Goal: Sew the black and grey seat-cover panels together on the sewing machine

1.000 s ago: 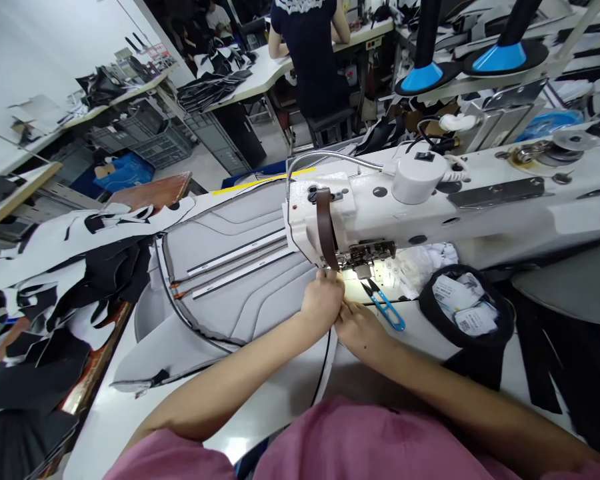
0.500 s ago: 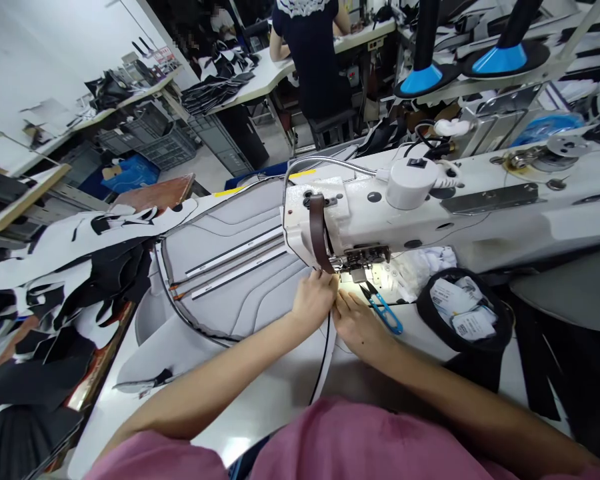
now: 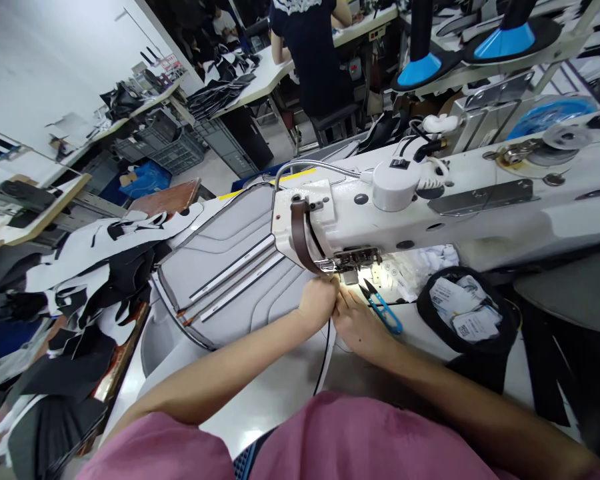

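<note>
Grey panel (image 3: 217, 259) shows curved seams (image 3: 259, 304), white strips (image 3: 243, 287); left hand (image 3: 319, 300), right hand (image 3: 360, 325): grip hidden, I cannot tell.

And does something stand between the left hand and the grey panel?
Nothing visible: the left hand is at the edge of the grey panel, though contact is hidden. The blue snips lie apart, beyond the right hand.

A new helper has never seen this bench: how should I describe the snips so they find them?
Find the white sewing machine, its long arm coming in from the right. Below that arm's left end, beside the person's right hand, lie the snips, dark blades pointing up-left in the picture. Their bright blue handle sets them apart from the black pouch of white labels to their right.
</note>
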The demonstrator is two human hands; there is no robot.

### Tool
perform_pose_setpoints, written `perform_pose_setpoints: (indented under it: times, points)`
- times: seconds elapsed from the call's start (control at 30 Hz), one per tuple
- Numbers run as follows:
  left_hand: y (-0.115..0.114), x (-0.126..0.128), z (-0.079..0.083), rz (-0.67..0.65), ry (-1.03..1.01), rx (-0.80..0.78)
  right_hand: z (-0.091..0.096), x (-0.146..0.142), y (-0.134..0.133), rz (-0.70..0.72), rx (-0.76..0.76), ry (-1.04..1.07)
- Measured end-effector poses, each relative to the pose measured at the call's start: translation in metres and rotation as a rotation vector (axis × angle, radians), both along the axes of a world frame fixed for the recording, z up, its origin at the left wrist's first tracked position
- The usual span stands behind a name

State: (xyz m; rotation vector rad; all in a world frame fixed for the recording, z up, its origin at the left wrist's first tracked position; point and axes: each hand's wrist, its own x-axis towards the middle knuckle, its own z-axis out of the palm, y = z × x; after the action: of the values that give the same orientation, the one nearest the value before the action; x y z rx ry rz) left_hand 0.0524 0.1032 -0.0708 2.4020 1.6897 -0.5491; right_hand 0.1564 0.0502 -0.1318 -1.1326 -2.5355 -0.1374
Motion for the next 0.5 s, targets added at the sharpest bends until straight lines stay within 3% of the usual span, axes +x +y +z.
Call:
perform_pose_setpoints:
  times: [0.1,0.2,0.27,0.4,0.5]
  points:
    - [-0.011,-0.011,0.002,-0.042,0.031,0.031,-0.002,-0.003,-0.007,-0.02,0.035,0.003]
    - [-0.02,-0.023,0.015,-0.162,0.073,0.132,-0.004,-0.009,-0.019,-0.02,0.091,0.024]
    - [-0.021,-0.026,0.026,-0.193,0.102,0.12,-0.005,-0.012,-0.025,-0.032,0.104,0.016]
    - [-0.011,-0.016,0.039,-0.148,0.122,-0.045,-0.004,-0.013,-0.026,-0.039,0.065,-0.028]
    - [-0.008,-0.008,0.035,-0.071,0.041,-0.068,-0.002,-0.013,-0.024,-0.024,0.021,-0.047]
